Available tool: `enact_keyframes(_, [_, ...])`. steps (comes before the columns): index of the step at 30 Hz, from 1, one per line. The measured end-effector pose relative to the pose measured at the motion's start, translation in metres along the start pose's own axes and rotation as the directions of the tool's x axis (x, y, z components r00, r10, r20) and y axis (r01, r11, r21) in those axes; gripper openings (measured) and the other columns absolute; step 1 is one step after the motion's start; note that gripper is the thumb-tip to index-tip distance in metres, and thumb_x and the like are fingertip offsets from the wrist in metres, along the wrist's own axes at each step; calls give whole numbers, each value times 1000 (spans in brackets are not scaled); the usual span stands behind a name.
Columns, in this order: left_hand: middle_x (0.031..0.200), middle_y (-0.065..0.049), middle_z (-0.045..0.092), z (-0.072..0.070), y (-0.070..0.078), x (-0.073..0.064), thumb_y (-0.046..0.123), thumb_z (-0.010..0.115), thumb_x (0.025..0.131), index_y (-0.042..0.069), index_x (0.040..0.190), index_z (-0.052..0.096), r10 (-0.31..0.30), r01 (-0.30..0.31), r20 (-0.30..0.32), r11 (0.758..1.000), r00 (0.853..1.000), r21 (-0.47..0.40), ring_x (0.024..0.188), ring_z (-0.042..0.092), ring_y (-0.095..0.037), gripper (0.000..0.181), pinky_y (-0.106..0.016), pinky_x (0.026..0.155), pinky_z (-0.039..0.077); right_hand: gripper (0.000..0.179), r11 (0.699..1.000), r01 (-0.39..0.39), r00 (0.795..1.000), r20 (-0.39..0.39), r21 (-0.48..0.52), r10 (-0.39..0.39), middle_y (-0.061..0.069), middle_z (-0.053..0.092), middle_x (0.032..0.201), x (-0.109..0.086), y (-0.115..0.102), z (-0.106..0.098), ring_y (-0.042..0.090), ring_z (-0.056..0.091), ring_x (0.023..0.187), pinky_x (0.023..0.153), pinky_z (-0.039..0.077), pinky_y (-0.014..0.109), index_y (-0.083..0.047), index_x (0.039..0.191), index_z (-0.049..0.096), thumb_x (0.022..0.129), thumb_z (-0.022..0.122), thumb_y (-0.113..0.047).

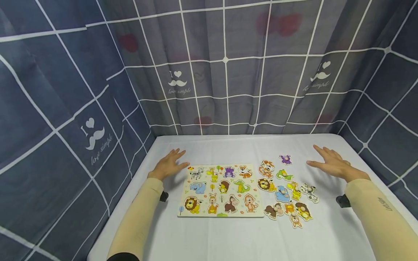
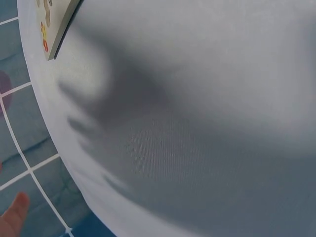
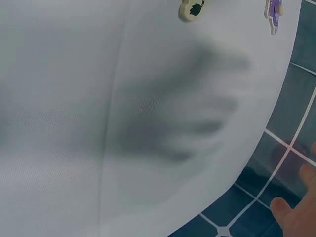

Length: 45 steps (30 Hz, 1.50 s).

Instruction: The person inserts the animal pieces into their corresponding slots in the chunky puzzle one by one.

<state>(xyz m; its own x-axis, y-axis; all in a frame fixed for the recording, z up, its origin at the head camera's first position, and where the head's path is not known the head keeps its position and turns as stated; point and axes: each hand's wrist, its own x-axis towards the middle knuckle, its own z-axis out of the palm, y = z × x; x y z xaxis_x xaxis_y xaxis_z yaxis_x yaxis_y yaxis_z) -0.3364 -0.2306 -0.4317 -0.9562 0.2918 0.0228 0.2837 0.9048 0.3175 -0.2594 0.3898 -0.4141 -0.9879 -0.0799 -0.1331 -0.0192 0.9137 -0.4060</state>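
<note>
A wooden animal puzzle board (image 1: 205, 197) lies flat on the white table. My left hand (image 1: 168, 166) is over the table by the board's upper left corner, fingers spread and holding nothing. On the other side, my right hand (image 1: 333, 165) hovers with fingers extended, to the right of a loose group of animal pieces. Among these are a purple hippo piece (image 1: 285, 159), a green crocodile piece (image 1: 284, 175), a lion piece (image 1: 267, 185), a blue elephant piece (image 1: 282, 194) and a zebra piece (image 1: 309, 192). In the left wrist view, a corner of the board (image 2: 57, 29) shows beside the hand's shadow.
Several more pieces lie right of the board, including a giraffe (image 1: 295, 191), a horse (image 1: 273, 211) and a hedgehog (image 1: 303, 211). A dark checked curtain (image 1: 209, 79) hangs behind and at both sides of the white table (image 1: 228, 239).
</note>
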Motion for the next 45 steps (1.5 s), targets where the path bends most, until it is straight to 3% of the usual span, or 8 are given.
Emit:
enact_keyframes(10, [167, -13, 22, 5, 1, -1, 65, 49, 95, 25, 159, 28, 5, -4, 15, 999, 1000, -44, 155, 17, -38, 78, -64, 120, 23, 97, 1000, -3, 1000, 7, 17, 3, 44, 1, 156, 4, -3, 7, 69, 0, 139, 96, 6, 91, -4, 159, 6, 95, 47, -64])
enact_keyframes(18, [168, -9, 22, 7, 1, -1, 67, 48, 95, 28, 159, 26, 21, -20, 10, 998, 1000, -67, 155, 19, -34, 79, -62, 121, 24, 92, 1000, 5, 1000, 8, -25, -5, 45, 13, 153, 5, -5, 9, 67, 8, 139, 98, 14, 89, 0, 156, 18, 95, 50, -61])
enact_keyframes(27, [167, -8, 26, 3, 7, -1, 69, 49, 93, 31, 159, 26, 16, -15, 20, 998, 1000, -63, 153, 26, -35, 79, -61, 121, 25, 91, 1000, 7, 1000, 14, -3, -7, 41, 17, 156, 12, -12, 13, 65, 9, 140, 100, 14, 88, 2, 155, 21, 97, 41, -66])
enact_keyframes(45, [158, -6, 43, 10, 10, -2, 60, 59, 92, 23, 151, 46, 58, -55, 31, 995, 998, -87, 147, 39, -33, 70, -56, 120, 32, 86, 998, 32, 999, -16, 63, -31, 39, 19, 157, 18, -25, 25, 65, 14, 139, 100, 15, 87, -1, 157, 21, 99, 42, -61])
